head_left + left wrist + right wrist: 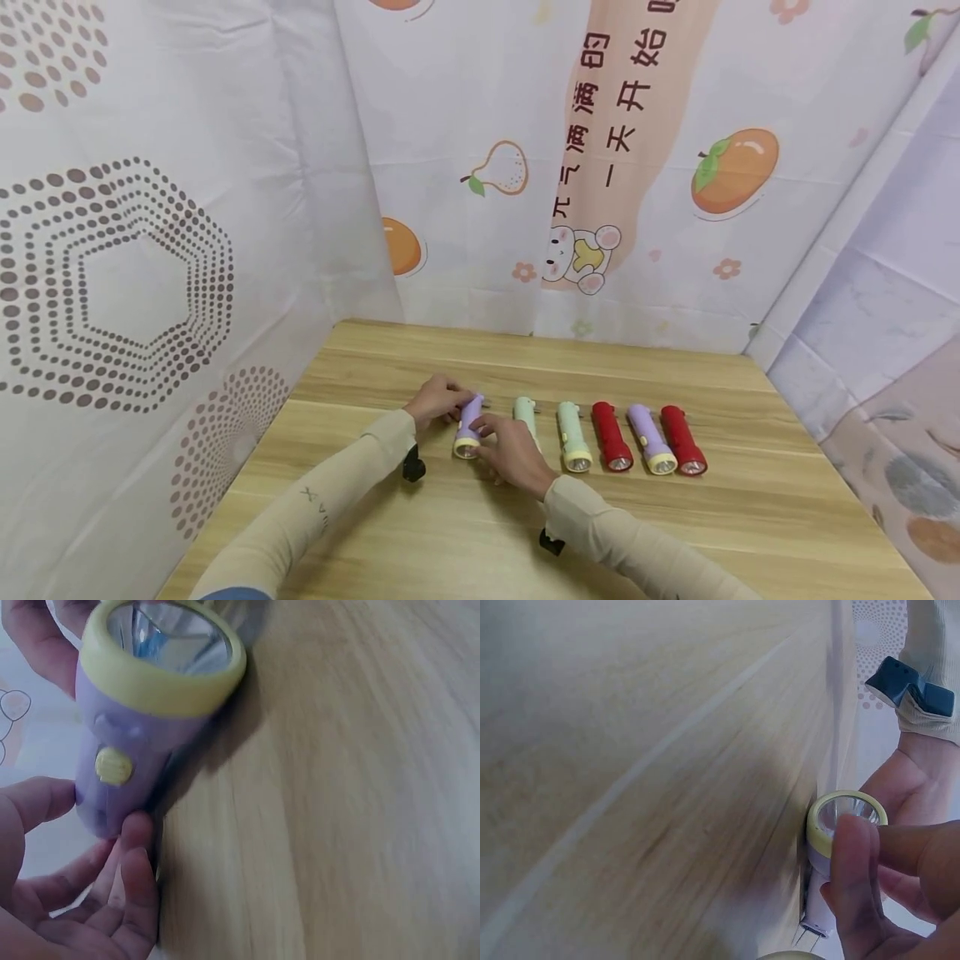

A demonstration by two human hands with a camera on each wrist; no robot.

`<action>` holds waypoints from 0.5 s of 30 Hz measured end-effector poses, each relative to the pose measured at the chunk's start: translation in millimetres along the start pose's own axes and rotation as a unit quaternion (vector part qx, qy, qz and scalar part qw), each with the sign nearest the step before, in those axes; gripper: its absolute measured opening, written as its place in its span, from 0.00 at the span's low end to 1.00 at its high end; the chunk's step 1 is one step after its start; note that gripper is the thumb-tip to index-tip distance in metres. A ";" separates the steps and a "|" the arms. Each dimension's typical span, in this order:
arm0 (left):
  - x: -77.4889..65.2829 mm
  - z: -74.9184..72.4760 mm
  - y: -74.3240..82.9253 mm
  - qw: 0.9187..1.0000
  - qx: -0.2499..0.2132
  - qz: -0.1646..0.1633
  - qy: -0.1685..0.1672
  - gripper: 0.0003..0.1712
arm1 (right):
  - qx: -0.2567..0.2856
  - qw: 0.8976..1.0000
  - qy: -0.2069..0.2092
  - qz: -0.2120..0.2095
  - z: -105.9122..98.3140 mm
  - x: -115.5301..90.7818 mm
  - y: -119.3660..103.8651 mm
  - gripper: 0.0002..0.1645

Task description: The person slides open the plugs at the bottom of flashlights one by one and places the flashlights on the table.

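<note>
A purple flashlight (470, 414) with a yellow rim lies on the wooden table, its lens towards me. My left hand (437, 400) pinches its tail end between thumb and fingers, as the left wrist view shows close up. Beside the lens end, on the right, is my right hand (517, 454), fingers bent and at the flashlight's side. The right thumb (855, 855) overlaps the lens in the right wrist view; whether that hand grips cannot be made out. A pale green flashlight (524, 407) is partly hidden behind my right hand. Two metal prongs (807, 935) stick out at the purple flashlight's tail.
Farther right in the row lie another pale green flashlight (570, 429), a red one (611, 433), a second purple one (649, 433) and another red one (682, 437). The table (420, 533) meets printed curtains (465, 233) at the back and sides.
</note>
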State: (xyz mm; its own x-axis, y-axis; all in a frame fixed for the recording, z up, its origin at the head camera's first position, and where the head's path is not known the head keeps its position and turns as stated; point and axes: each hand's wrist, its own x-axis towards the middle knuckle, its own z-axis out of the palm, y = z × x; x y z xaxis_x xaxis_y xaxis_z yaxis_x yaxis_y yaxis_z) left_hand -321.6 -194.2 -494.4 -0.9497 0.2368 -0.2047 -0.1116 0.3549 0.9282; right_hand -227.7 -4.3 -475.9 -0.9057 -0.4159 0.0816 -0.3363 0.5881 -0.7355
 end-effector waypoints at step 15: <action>-38.4 -17.2 3.5 0.950 0.234 0.203 0.045 0.26 | -0.122 0.987 0.091 -0.048 -60.1 -39.5 15.7 0.29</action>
State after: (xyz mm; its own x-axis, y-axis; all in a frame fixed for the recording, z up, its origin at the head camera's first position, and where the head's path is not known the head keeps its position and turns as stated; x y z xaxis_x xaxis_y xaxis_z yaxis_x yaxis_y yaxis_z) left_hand -290.6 -217.6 -478.0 -0.9105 0.3688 0.1868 0.3905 0.6189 0.6816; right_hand -212.7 63.1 -450.3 -0.8904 -0.3595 0.2792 -0.4551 0.7103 -0.5369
